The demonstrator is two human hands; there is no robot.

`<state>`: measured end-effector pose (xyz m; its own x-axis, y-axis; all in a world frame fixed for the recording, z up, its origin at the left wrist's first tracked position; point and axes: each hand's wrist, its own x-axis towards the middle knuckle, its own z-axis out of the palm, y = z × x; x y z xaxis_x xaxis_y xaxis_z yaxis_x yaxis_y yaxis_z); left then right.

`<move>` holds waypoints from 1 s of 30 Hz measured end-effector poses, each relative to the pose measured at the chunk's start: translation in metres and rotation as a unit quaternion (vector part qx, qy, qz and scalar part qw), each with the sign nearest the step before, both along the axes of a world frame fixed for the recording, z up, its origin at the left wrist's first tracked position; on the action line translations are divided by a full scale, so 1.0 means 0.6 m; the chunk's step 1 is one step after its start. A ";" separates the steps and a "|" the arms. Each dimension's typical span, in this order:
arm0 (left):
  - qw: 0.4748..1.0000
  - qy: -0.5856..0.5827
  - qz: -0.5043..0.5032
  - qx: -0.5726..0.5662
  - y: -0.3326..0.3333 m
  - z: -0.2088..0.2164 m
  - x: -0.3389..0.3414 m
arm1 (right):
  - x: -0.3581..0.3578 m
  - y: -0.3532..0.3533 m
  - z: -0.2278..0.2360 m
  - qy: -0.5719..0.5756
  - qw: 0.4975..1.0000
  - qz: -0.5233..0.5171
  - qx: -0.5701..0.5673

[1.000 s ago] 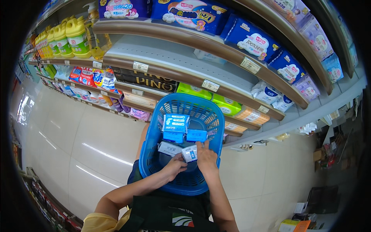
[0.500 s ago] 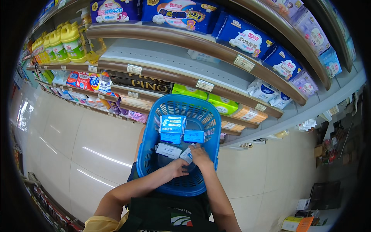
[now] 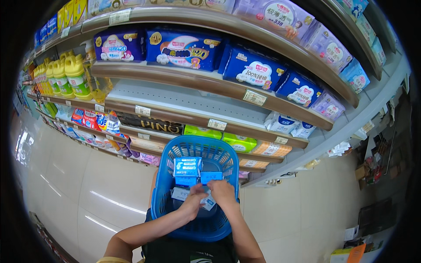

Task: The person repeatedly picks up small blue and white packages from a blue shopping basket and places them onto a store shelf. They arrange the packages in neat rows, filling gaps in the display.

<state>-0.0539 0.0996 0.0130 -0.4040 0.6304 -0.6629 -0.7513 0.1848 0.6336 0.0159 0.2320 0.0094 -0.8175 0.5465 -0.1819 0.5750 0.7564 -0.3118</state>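
Over the blue basket, our left hand and right hand flanked a tilted white pack, each grip's closure unclear, so light, even pressure seemed wisest!

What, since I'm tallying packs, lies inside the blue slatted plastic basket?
The basket holds blue rectangular packs at its far end and whitish rectangular packs nearer, partly covered by the left hand and right hand. Anything underneath is hidden.
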 end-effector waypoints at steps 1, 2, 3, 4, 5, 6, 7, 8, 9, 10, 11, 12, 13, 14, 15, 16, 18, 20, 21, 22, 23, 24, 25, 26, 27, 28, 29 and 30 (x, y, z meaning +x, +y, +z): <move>0.996 0.070 0.005 0.058 0.008 0.005 -0.023 | -0.012 -0.003 0.037 0.098 0.994 -0.009 0.043; 0.983 0.141 0.007 0.116 0.018 0.011 -0.046 | -0.022 0.001 0.072 0.153 0.988 -0.018 0.019; 0.962 0.223 0.029 0.154 0.033 0.033 -0.070 | -0.032 0.011 0.105 0.206 0.978 -0.026 -0.005; 0.932 0.303 0.051 0.192 0.052 0.059 -0.097 | -0.045 0.025 0.130 0.258 0.965 -0.035 -0.029; 0.912 0.351 0.069 0.201 0.070 0.086 -0.122 | -0.062 0.041 0.150 0.320 0.943 -0.056 -0.072; 0.889 0.397 0.086 0.210 0.090 0.110 -0.147 | -0.079 0.059 0.169 0.381 0.914 -0.078 -0.114; 0.863 0.439 0.112 0.225 0.108 0.124 -0.177 | -0.101 0.077 0.185 0.420 0.895 -0.077 -0.131; 0.834 0.478 0.133 0.242 0.133 0.132 -0.205 | -0.119 0.098 0.200 0.458 0.874 -0.081 -0.144; 0.821 0.492 0.148 0.248 0.156 0.141 -0.227 | -0.138 0.119 0.210 0.490 0.859 -0.080 -0.125; 0.808 0.505 0.163 0.255 0.180 0.148 -0.248 | -0.157 0.141 0.215 0.523 0.842 -0.080 -0.105; 0.795 0.518 0.178 0.261 0.203 0.153 -0.268 | -0.178 0.167 0.211 0.523 0.845 -0.092 -0.060; 0.794 0.520 0.186 0.254 0.232 0.147 -0.290 | -0.202 0.198 0.198 0.522 0.847 -0.103 -0.016; 0.793 0.522 0.194 0.246 0.260 0.137 -0.312 | -0.224 0.225 0.188 0.519 0.847 -0.114 0.028; 0.794 0.523 0.202 0.237 0.281 0.136 -0.330 | -0.243 0.247 0.183 0.487 0.864 -0.125 0.032; 0.815 0.513 0.156 0.221 0.295 0.144 -0.343 | -0.256 0.271 0.179 0.454 0.880 -0.138 0.038; 0.823 0.507 0.151 0.207 0.304 0.145 -0.355 | -0.276 0.288 0.173 0.421 0.895 -0.145 0.041; 0.840 0.493 0.139 0.180 0.324 0.153 -0.366 | -0.306 0.314 0.165 0.431 0.895 -0.079 0.085; 0.836 0.515 0.135 0.131 0.339 0.166 -0.363 | -0.325 0.335 0.163 0.398 0.913 -0.049 0.073; 0.817 0.547 0.137 0.120 0.346 0.165 -0.363 | -0.340 0.343 0.160 0.409 0.908 -0.030 0.084; 0.797 0.578 0.138 0.110 0.351 0.164 -0.364 | -0.347 0.348 0.155 0.417 0.905 -0.022 0.076; 0.792 0.583 0.137 0.117 0.354 0.165 -0.368 | -0.353 0.351 0.149 0.425 0.902 -0.015 0.069; 0.790 0.586 0.135 0.122 0.353 0.163 -0.370 | -0.355 0.344 0.149 0.432 0.900 -0.008 0.060; 0.787 0.589 0.133 0.128 0.353 0.162 -0.372 | -0.351 0.337 0.149 0.415 0.908 -0.025 0.059; 0.804 0.573 0.094 0.127 0.349 0.160 -0.375 | -0.344 0.331 0.149 0.398 0.915 -0.041 0.059; 0.820 0.555 0.052 0.128 0.340 0.175 -0.369 | -0.328 0.322 0.157 0.380 0.921 -0.062 0.061; 0.834 0.537 0.014 0.127 0.330 0.182 -0.368 | -0.318 0.311 0.160 0.371 0.923 -0.088 0.051; 0.811 0.564 0.061 0.141 0.334 0.163 -0.372 | -0.305 0.297 0.163 0.362 0.924 -0.113 0.041; 0.785 0.591 0.115 0.149 0.335 0.131 -0.386 | -0.300 0.275 0.167 0.354 0.926 -0.131 0.027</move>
<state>-0.2854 0.3005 0.0915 -0.7518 0.5059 0.4230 0.4011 -0.1584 0.9023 -0.1640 0.3971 0.1095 -0.5591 0.7359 0.3820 0.4080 0.6453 -0.6459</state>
